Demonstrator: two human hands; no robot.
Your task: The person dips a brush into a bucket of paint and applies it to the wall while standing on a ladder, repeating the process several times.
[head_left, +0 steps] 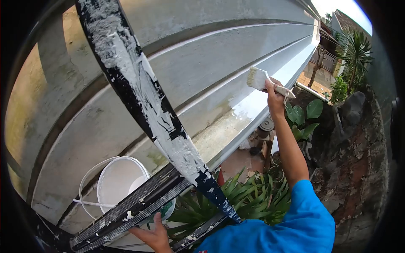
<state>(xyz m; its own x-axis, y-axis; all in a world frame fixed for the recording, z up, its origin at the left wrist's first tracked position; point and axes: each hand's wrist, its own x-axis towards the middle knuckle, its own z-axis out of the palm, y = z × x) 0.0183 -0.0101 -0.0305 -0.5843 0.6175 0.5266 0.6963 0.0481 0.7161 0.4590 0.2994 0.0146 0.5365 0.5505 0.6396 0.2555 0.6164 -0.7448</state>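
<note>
My right hand (pixel 276 93) is closed around the handle of a wide paintbrush (pixel 260 79), its pale bristles pointing left, in front of the ledged wall (pixel 219 57). Fresh white paint (pixel 259 98) covers part of the ledge below the brush. At the lower left, my left hand (pixel 155 237) has its fingers apart beside a dark, paint-spattered rail (pixel 130 206); whether it touches the rail or the bucket's base is unclear. Behind that rail, a white bucket (pixel 120 179) with a wire handle holds white paint.
A black bar (pixel 139 88) caked with white paint crosses the view diagonally. Spiky green plants (pixel 240 194) grow below. Pots and a tiled floor (pixel 240 162) lie beneath the ledge. A rough rock wall (pixel 358 168) stands at the right.
</note>
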